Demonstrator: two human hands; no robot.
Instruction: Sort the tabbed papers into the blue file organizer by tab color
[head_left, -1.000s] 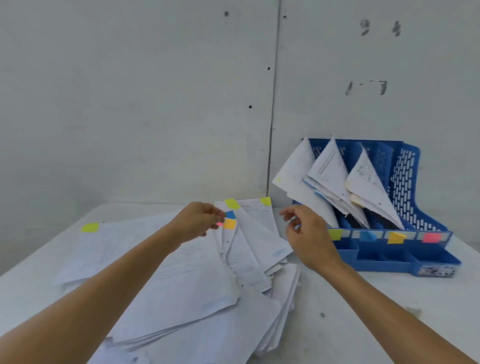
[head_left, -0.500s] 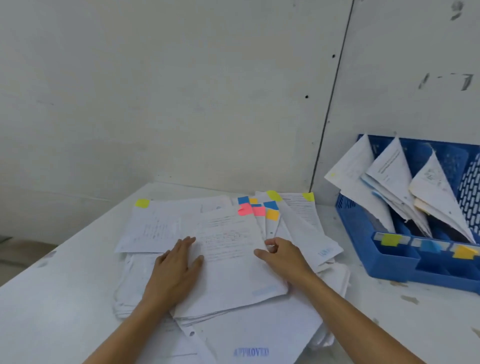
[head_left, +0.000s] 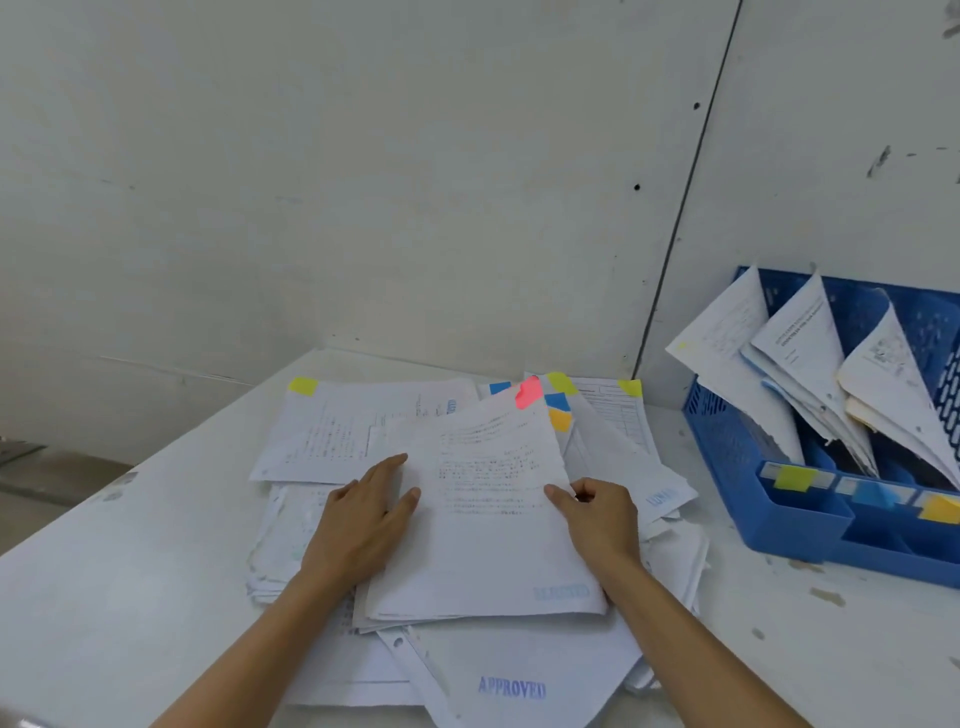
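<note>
A loose pile of white papers (head_left: 332, 436) with yellow, blue, orange and pink tabs covers the middle of the white table. On top lies a sheet with a pink tab (head_left: 528, 392). My right hand (head_left: 597, 514) pinches that sheet's right edge, which is lifted slightly. My left hand (head_left: 363, 519) rests flat with straight fingers on the pile beside the sheet's left edge. The blue file organizer (head_left: 795, 525) stands at the right against the wall, with papers leaning in its slots and yellow, blue and orange labels on its front.
A white wall rises right behind the table (head_left: 119, 597). A sheet stamped APPROVED (head_left: 511, 688) lies at the pile's near edge. The table's left edge drops off to the floor.
The camera turned left and down, so the organizer slid to the right. Both hands came down from the tabs onto the pile; the right hand has raised the pink-tabbed sheet's edge.
</note>
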